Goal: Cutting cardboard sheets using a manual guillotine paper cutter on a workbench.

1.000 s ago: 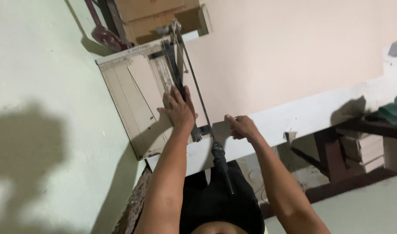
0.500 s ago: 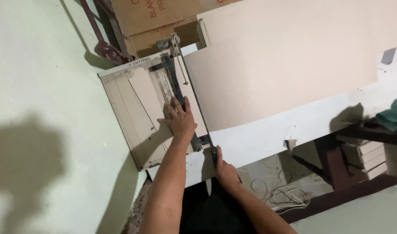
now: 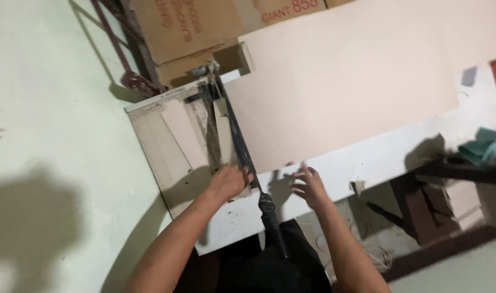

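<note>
A guillotine paper cutter [image 3: 172, 141] lies on a white table [image 3: 389, 154]. Its dark blade arm [image 3: 234, 135] is down, and the black handle [image 3: 271, 220] sticks out over the table's near edge. A large beige card sheet [image 3: 345, 81] lies to the right of the blade. A narrow cut card strip [image 3: 224, 133] rests along the blade's left side. My left hand [image 3: 229, 182] is curled on the near end of that strip. My right hand [image 3: 311, 187] hovers with fingers spread at the sheet's near edge, holding nothing.
Brown cardboard boxes [image 3: 188, 27] stand behind the cutter, beside a dark red metal frame [image 3: 130, 65]. A teal cloth [image 3: 484, 147] lies on a dark wooden bench [image 3: 432, 190] at the right. Cables [image 3: 378, 255] lie on the floor below the table.
My right hand has let go of the cutter handle and moved up to the sheet's near edge. My left hand slid toward me along the cutter and curled shut.
</note>
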